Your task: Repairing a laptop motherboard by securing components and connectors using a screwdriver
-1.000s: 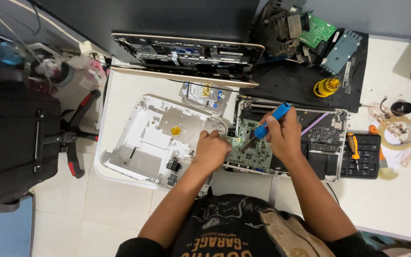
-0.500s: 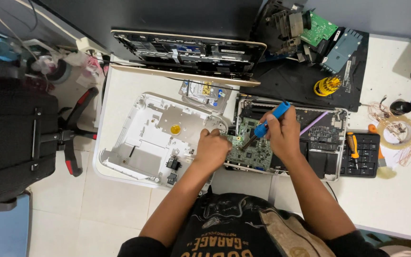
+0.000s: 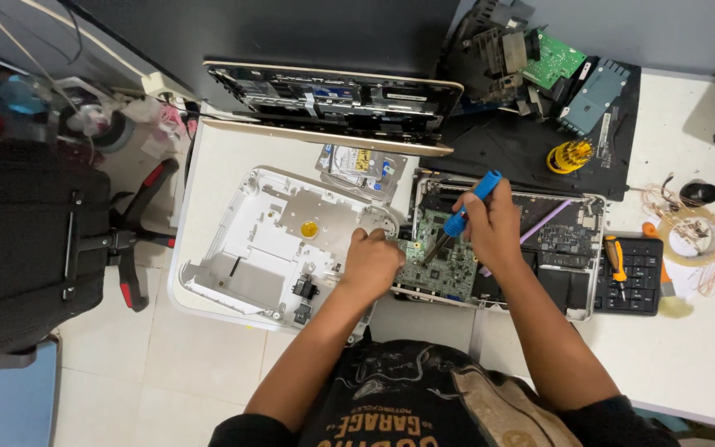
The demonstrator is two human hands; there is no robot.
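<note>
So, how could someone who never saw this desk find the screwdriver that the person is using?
Start at the opened laptop base in the middle of the white desk. The right hand above its green circuit board holds the screwdriver, tip down on the board. Its handle is blue; the other screwdriver, lying on the black keypad, is orange.

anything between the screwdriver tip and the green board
Nothing visible. The right hand holds the blue-handled screwdriver with its tip down on the green circuit board; the left hand rests at the board's left edge, beside the tip.
</note>
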